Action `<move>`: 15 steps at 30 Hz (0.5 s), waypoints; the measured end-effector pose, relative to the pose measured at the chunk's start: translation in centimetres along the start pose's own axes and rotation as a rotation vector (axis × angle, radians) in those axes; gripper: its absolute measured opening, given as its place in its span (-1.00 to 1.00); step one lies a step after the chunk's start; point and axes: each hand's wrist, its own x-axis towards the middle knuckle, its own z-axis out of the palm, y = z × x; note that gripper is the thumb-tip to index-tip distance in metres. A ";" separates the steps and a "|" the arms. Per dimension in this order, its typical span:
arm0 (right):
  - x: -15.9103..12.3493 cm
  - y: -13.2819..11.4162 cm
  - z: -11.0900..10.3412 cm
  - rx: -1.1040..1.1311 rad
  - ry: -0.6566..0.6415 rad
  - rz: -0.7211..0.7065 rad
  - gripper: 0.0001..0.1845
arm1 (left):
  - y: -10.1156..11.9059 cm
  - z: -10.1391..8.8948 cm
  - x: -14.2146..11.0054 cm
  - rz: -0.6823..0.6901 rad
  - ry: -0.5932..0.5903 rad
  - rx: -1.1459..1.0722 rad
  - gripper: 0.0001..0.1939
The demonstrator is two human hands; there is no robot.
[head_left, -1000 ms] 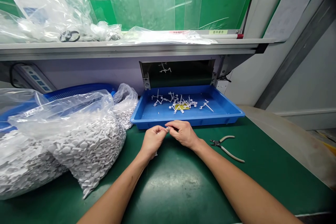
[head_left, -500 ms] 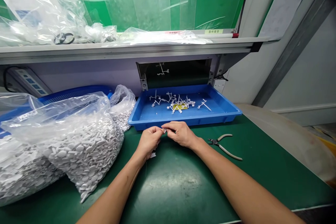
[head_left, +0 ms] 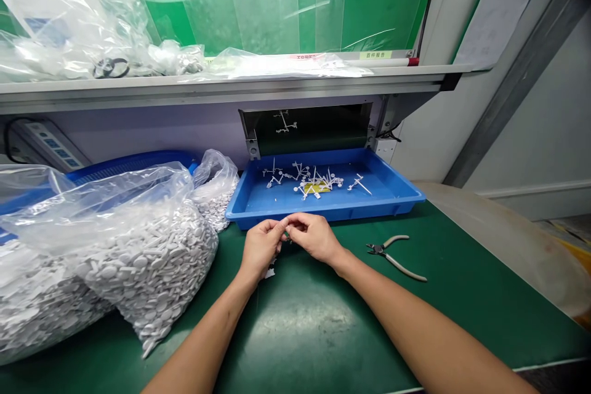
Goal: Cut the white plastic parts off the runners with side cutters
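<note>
My left hand is closed in front of the blue tray, with a white plastic sprue poking out beneath its fingers. Thumb and fingers of my right hand pinch together against the left fingertips. A small white plastic part lies at that pinch, mostly covered by the fingers. Just beyond both hands, the blue tray holds several white sprues with little round parts, heaped over something yellow. To the right of my right hand, a pair of side cutters lies on the green mat with its handles apart.
Clear bags full of small white parts stand at the left, before a blue basket. Behind the tray is an opening with a dark green belt carrying another sprue. A shelf edge crosses above the table.
Both hands have shifted slightly and the fingertips have drawn closer together. The white bit seen between them earlier is now mostly hidden. The side cutters lie as before.
</note>
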 end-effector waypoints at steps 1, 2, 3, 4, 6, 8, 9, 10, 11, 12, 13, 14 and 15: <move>0.0 0.0 0.0 -0.001 0.013 0.003 -0.77 | -0.1 0.0 0.1 -0.004 -0.019 0.002 -0.56; 0.0 0.1 0.0 -0.001 0.027 0.010 -0.77 | 0.0 -0.1 0.1 0.002 -0.035 0.013 -0.54; 0.0 0.2 0.0 0.003 0.038 0.020 -0.77 | 0.0 -0.1 0.1 0.014 -0.050 0.026 -0.54; 0.0 0.3 0.1 0.007 0.044 0.031 -0.76 | 0.1 -0.2 0.1 0.034 -0.058 0.043 -0.55; 0.1 0.5 0.0 0.007 0.050 0.045 -0.75 | 0.5 -0.3 0.0 0.083 -0.052 0.082 -0.60; 0.1 0.4 -0.1 -0.009 0.046 0.037 -0.76 | 0.7 -0.5 -0.2 0.147 -0.018 0.149 -0.67; 0.0 0.4 -0.2 -0.022 0.043 0.027 -0.77 | 0.9 -0.6 -0.3 0.187 0.002 0.201 -0.68; 0.0 0.3 -0.3 -0.034 0.040 0.014 -0.78 | 0.9 -0.6 -0.3 0.227 0.021 0.259 -0.69; 0.0 0.1 -0.5 -0.047 0.034 0.001 -0.79 | 1.0 -0.7 -0.4 0.261 0.035 0.316 -0.69; 0.0 0.0 -0.6 -0.054 0.023 -0.008 -0.79 | 1.0 -0.8 -0.4 0.285 0.043 0.363 -0.68; 0.0 -0.1 -0.8 -0.054 0.003 -0.009 -0.80 | 1.0 -0.8 -0.4 0.297 0.039 0.392 -0.68; 0.0 -0.1 -0.9 -0.046 -0.022 -0.001 -0.80 | 1.0 -0.9 -0.4 0.298 0.027 0.399 -0.68; 0.0 -0.1 -1.0 -0.034 -0.048 0.012 -0.79 | 1.0 -1.0 -0.3 0.297 0.012 0.397 -0.68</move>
